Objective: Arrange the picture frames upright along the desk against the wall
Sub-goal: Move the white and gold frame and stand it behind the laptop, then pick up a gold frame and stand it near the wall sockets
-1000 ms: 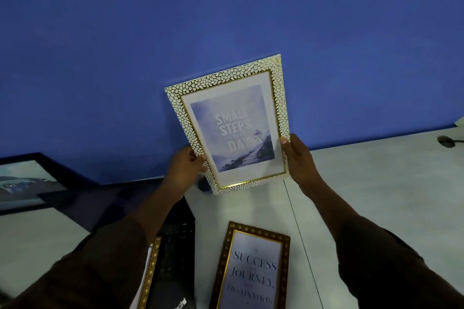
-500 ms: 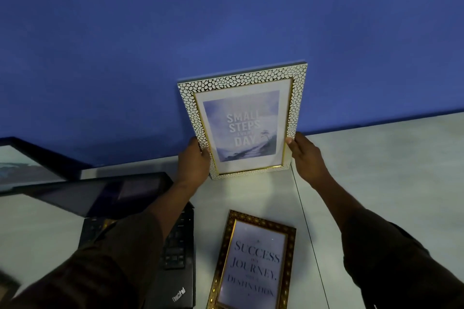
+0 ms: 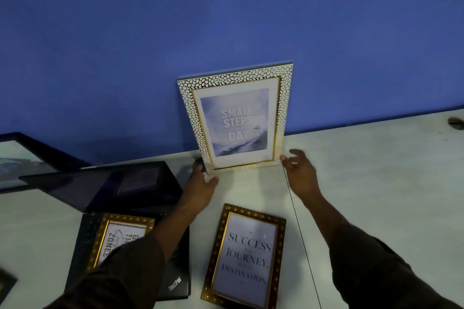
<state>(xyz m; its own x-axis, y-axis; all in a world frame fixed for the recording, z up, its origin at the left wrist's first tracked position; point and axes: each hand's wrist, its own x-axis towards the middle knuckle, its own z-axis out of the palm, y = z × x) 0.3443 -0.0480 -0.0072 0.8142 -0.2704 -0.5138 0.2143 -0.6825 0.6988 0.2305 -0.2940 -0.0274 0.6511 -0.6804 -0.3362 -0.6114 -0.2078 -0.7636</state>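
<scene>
A white-and-gold pebble-patterned frame (image 3: 236, 118) reading "Small Steps Every Day" stands upright on the white desk (image 3: 376, 170), leaning on the blue wall (image 3: 226, 20). My left hand (image 3: 200, 183) rests at its lower left corner, fingers loose. My right hand (image 3: 300, 173) hovers just off its lower right corner, fingers spread. A dark gold frame (image 3: 247, 256) reading "Success" lies flat near me. Another gold frame (image 3: 118, 238) lies on the laptop, partly hidden by my left sleeve.
An open black laptop (image 3: 120, 188) sits at the left of the desk. A black-framed landscape picture (image 3: 22, 158) leans at the far left. A small dark object (image 3: 455, 123) lies at the right edge by the wall. A seam (image 3: 298, 233) runs across the desk.
The pebble-patterned frame went from held in the air to standing on the desk against the wall. Both hands have loosened off its lower corners.
</scene>
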